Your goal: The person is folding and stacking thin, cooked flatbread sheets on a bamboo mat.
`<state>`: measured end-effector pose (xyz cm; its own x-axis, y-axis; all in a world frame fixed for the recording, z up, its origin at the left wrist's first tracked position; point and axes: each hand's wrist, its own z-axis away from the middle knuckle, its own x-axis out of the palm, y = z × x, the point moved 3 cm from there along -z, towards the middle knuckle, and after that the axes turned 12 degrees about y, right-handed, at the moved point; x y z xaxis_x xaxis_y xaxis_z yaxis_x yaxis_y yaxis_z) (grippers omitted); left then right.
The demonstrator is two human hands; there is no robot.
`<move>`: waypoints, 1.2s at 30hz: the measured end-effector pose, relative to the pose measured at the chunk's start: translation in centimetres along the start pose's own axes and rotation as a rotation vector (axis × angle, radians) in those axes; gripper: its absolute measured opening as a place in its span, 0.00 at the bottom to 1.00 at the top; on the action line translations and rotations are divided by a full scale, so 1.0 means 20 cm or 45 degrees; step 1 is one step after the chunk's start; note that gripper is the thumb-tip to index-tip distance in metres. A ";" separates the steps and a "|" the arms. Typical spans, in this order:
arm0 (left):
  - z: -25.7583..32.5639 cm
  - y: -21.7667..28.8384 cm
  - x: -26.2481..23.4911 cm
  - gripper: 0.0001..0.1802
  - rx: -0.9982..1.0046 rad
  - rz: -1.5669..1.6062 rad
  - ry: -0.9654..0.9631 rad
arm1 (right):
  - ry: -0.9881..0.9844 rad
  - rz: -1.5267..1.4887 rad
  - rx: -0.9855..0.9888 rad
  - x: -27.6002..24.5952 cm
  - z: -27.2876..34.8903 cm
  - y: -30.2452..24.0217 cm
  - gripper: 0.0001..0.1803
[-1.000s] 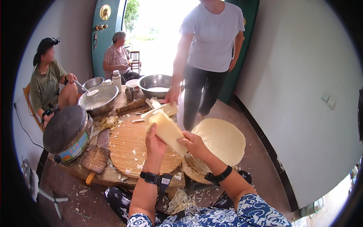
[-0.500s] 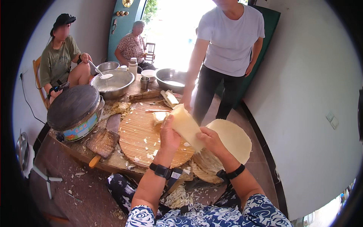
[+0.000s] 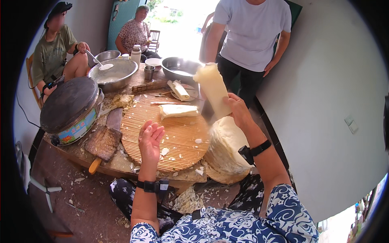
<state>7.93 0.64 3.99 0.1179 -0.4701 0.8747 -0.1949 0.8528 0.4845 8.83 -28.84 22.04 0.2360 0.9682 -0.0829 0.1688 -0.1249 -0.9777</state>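
**potluck_pete:** Head view, going from the fingers out: the right hand [image 3: 239,111] has its fingers pinched together on the lower end of a folded pale flatbread [image 3: 211,94], held up in the air past the far right edge of the round bamboo mat [image 3: 170,137]. Nearly all of the sheet sticks up above the grip with nothing under it. The left hand [image 3: 150,139] is free, palm up, fingers loosely spread, hovering over the near side of the mat and touching nothing.

**griddle_gal:** So the risk is the flop, I'd guess? A thin sheet held by one end could sag or tear at the pinch.

**potluck_pete:** That's my read too. If it goes, it might land on the stack of flatbreads [image 3: 227,146] just below at the table's right edge, or miss and hit the floor, which is already littered with scraps. The empty hand is well apart from it, too far to catch anything in time, I think.

**griddle_gal:** Anything else close by?

**potluck_pete:** A standing person in a white shirt [image 3: 251,32] is right behind it, hand near the top of the sheet, so a bump could knock it loose. A steel bowl [image 3: 180,69] sits at the far edge just beside it. Another folded piece [image 3: 178,110] lies on the far side of the mat, and the black griddle [image 3: 71,105] is at the left edge, well apart. Can't tell if it's hot.
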 end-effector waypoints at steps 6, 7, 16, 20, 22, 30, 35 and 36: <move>0.04 0.13 -0.07 0.20 0.032 -0.023 -0.073 | -0.012 0.033 -0.021 -0.04 -0.19 -0.14 0.17; 0.04 0.14 -0.08 0.20 0.020 -0.023 -0.074 | -0.108 -0.017 -0.057 -0.02 -0.18 -0.19 0.18; 0.05 0.20 -0.06 0.14 -0.062 -0.111 -0.062 | -0.155 -0.057 -0.183 -0.21 -0.55 -0.19 0.21; 0.08 0.27 -0.10 0.15 -0.015 -0.210 -0.018 | -0.102 -0.138 -0.113 -0.08 -0.54 -0.22 0.22; 0.09 0.28 -0.08 0.13 0.018 -0.398 0.022 | -0.067 -0.217 -0.088 -0.05 -0.53 -0.16 0.23; 0.08 0.23 -0.05 0.23 0.156 -1.735 -0.284 | -0.246 0.358 -0.114 0.10 -0.18 0.41 0.11; 0.14 0.20 -0.03 0.38 0.488 -2.381 -0.443 | -0.638 0.904 -0.520 0.39 0.29 0.54 0.17; 0.14 0.19 0.00 0.38 0.458 -2.423 -0.459 | -0.631 0.909 -0.593 0.43 0.32 0.57 0.18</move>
<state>4.38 3.23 5.94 0.2163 -0.6202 -0.7540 -0.2367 -0.7826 0.5758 6.62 -20.56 8.95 0.0194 0.6005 -0.7994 0.5275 -0.6853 -0.5021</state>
